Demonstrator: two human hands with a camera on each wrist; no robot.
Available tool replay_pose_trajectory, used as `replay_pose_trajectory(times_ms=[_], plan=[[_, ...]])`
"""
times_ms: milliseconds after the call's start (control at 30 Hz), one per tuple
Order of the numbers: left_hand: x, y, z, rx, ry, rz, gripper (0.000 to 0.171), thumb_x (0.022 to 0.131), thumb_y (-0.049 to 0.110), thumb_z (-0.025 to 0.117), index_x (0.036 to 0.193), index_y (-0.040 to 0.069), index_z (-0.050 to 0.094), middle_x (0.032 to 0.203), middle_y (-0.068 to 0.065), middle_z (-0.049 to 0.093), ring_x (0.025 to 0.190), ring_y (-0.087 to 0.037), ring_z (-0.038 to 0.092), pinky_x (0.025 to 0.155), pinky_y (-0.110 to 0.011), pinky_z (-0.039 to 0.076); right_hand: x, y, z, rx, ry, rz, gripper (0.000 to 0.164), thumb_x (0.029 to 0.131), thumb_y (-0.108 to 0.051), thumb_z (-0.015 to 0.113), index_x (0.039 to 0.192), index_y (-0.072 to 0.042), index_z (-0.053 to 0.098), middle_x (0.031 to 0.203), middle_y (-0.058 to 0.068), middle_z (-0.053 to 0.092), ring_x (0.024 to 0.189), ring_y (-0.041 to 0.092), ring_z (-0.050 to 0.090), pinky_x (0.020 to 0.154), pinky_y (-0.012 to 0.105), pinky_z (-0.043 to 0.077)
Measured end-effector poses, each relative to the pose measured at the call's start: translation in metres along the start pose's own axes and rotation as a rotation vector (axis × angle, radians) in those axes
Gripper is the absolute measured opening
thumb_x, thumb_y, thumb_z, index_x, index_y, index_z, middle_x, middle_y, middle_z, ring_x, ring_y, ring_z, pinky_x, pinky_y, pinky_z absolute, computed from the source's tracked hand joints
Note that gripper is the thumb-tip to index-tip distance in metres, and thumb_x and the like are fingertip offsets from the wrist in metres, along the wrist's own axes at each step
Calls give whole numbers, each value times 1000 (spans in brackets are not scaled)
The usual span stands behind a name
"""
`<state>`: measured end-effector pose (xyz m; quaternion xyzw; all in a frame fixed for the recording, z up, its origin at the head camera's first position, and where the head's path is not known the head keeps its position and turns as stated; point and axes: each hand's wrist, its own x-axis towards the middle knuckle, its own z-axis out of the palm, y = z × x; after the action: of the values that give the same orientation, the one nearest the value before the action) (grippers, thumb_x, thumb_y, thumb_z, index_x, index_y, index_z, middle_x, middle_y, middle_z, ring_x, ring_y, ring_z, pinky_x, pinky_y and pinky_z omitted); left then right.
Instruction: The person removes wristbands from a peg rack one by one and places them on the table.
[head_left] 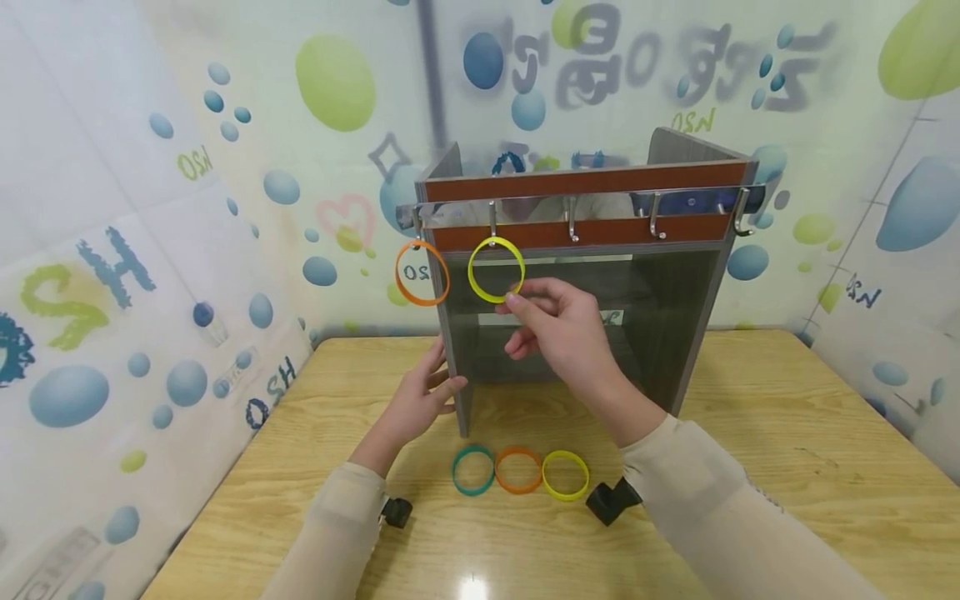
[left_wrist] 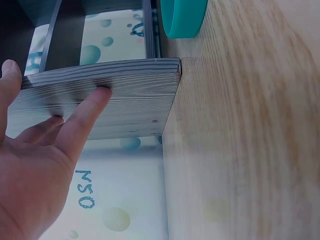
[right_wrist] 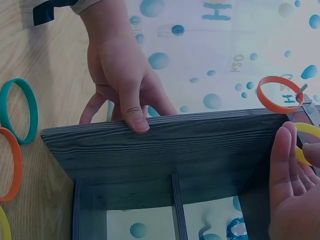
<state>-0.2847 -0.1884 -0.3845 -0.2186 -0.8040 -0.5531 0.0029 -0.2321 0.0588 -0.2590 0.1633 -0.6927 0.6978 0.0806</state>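
My right hand [head_left: 566, 325] pinches a yellow silicone wristband [head_left: 471, 275] by its lower edge. The band's top is at the second hook [head_left: 492, 218] of a metal hook rail. From the leftmost hook hangs an orange wristband [head_left: 397, 275], also seen in the right wrist view. My left hand [head_left: 420, 400] holds the left side panel [head_left: 459, 367] of a grey wooden shelf, thumb over the front edge and fingers against the outer face [left_wrist: 130, 100]. On the table in front lie a teal wristband [head_left: 454, 475], another orange wristband [head_left: 519, 491] and another yellow wristband [head_left: 566, 498].
The hook rail [head_left: 532, 208] runs across the red-brown front board of the shelf, with several hooks. Under it are open compartments. The shelf stands on a wood-grain table [head_left: 360, 367]. A patterned sheet [head_left: 255, 150] surrounds the table behind and at the sides.
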Motion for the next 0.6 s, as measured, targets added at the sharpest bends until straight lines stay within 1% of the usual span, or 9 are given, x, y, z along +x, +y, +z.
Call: replay_pose_trajectory(times_ms=[67,167,267,433,500,600], plan=[[0,0,0,-1,-1,1,83,109,16,62,172,39,13,177,-14,26,150,-52,45,90,-59,64,0,-2,0,9,11,-12,27,106,-22,69,126,-3,68,116,20,79,61,15,72,67,34,67],[0,1,0,-3,-1,3,83,109,17,63,172,40,14,177,-14,27,150,-52,45,90,-59,64,-1,-5,0,13,26,-46,26,106,-21,69,125,-3,69,118,21,79,61,15,72,67,35,67],[0,1,1,-8,-3,13,83,109,16,63,172,38,14,176,-17,27,150,-54,45,89,-59,64,-3,-8,1,12,33,-82,28,106,-21,69,126,-2,68,117,19,80,61,14,73,67,35,67],[-1,1,0,-9,-3,13,84,109,16,62,173,36,12,176,-19,27,150,-55,44,89,-59,64,-5,-11,4,9,36,-114,28,105,-22,71,127,-5,69,109,8,82,62,14,73,68,35,68],[-1,1,0,-9,-1,8,84,109,16,63,173,36,12,176,-19,28,150,-55,43,89,-59,64,-7,-13,5,8,36,-114,27,105,-22,72,127,-7,70,105,4,82,61,15,73,69,36,68],[-1,1,0,-7,1,3,84,109,17,63,173,35,12,176,-19,27,151,-54,42,90,-59,64,-10,-15,6,6,28,-104,27,104,-23,72,127,-8,70,101,1,81,62,17,73,70,37,68]])
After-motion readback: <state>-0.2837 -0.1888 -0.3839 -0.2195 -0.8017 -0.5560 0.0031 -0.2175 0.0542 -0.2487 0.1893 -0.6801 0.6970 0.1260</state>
